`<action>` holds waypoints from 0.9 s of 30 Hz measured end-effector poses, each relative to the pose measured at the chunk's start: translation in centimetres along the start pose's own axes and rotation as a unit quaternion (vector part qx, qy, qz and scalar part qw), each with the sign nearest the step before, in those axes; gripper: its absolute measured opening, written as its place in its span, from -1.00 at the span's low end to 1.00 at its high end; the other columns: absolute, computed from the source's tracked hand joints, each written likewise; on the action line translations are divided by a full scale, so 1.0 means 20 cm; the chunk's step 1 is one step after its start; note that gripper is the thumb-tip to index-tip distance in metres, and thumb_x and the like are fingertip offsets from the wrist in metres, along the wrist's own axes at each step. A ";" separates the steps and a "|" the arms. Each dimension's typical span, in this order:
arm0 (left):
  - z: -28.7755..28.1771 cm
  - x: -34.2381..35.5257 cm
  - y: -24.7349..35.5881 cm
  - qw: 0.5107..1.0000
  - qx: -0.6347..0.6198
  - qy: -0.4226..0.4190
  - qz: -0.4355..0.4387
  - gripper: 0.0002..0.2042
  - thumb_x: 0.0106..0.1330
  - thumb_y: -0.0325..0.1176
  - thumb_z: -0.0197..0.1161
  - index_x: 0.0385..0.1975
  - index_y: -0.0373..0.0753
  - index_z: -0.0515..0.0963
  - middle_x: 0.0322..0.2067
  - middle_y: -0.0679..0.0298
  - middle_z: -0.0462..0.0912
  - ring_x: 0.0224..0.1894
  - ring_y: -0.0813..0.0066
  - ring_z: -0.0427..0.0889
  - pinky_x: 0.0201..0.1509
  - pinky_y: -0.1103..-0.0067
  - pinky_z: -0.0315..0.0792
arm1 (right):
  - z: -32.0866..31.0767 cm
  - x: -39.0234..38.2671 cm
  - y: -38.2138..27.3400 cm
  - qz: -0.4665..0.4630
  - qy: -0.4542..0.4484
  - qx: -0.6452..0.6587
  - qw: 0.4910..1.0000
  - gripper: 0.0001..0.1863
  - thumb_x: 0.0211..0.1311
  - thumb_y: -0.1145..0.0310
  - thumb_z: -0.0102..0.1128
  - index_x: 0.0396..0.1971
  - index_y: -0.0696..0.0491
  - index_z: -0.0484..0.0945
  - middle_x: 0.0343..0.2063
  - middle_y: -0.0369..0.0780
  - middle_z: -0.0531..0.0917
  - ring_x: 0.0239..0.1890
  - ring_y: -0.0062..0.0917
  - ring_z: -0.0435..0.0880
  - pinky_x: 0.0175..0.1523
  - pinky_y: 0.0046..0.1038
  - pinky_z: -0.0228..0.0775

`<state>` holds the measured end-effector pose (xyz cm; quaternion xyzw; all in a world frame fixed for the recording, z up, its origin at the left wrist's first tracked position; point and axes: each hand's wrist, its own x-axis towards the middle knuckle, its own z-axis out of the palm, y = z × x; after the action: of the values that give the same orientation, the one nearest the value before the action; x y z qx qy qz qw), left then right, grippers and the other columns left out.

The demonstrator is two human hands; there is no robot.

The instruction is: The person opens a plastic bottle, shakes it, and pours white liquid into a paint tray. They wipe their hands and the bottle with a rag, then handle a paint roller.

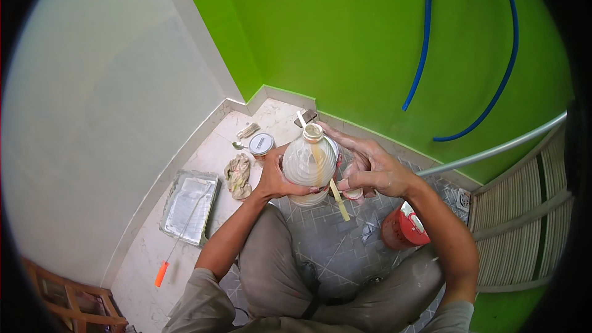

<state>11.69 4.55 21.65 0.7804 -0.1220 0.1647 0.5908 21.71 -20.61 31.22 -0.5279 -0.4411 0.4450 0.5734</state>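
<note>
My left hand (274, 176) is wrapped round a large, ribbed, translucent plastic bottle (302, 163), held uncapped in front of me with its mouth up. A yellowish streak runs down its side. My right hand (379, 169), smeared with white, is at the bottle's right. One finger stretches toward the neck, while the thumb and other fingers close on a small pale round piece with a reddish edge, whose kind I cannot make out. Below these fingers a flat yellowish stick (339, 200) slants down; what holds it is hidden.
On the pale ledge at left are a paint tray (188, 206), an orange-handled roller frame (161, 274), a crumpled rag (237, 176), a lidded tub (262, 143) and a spoon (239, 145). A red bucket (404, 228) stands right. Blue hoses (425, 24) hang on the green wall.
</note>
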 end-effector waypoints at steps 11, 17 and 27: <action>0.03 -0.01 0.00 0.998 0.025 0.062 -0.019 -0.27 -0.22 -0.29 0.70 0.05 -0.42 0.59 -0.06 0.15 0.75 -0.03 0.45 0.72 0.18 0.49 0.54 | 0.05 -0.03 0.00 0.015 -0.049 -0.035 0.998 -0.08 0.29 0.62 0.15 0.60 -0.07 -0.06 -0.59 -0.31 0.59 -0.61 -0.72 0.52 -0.49 -0.63 0.38; 0.01 -0.01 -0.01 0.999 0.017 0.034 -0.024 -0.23 -0.21 -0.27 0.70 0.09 -0.43 0.57 -0.03 0.14 0.74 -0.01 0.43 0.71 0.21 0.48 0.53 | -0.01 0.02 0.06 -0.079 0.119 -0.314 0.939 -0.04 0.16 0.55 0.16 0.59 -0.15 0.02 -0.70 -0.27 0.57 -0.68 -0.61 0.54 -0.45 -0.47 0.45; 0.00 -0.03 -0.01 0.998 0.005 0.069 -0.007 -0.25 -0.22 -0.27 0.69 0.07 -0.44 0.59 -0.05 0.13 0.75 -0.03 0.44 0.72 0.19 0.48 0.55 | 0.01 0.02 0.02 -0.112 0.158 -0.580 0.792 -0.21 0.16 0.40 0.19 0.47 -0.23 0.30 -0.75 -0.09 0.53 -0.71 -0.22 0.53 -0.48 -0.20 0.38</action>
<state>11.21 4.60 21.23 0.7710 -0.0752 0.2145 0.5949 21.54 -20.16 30.81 -0.7714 -0.5752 -0.0508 0.2674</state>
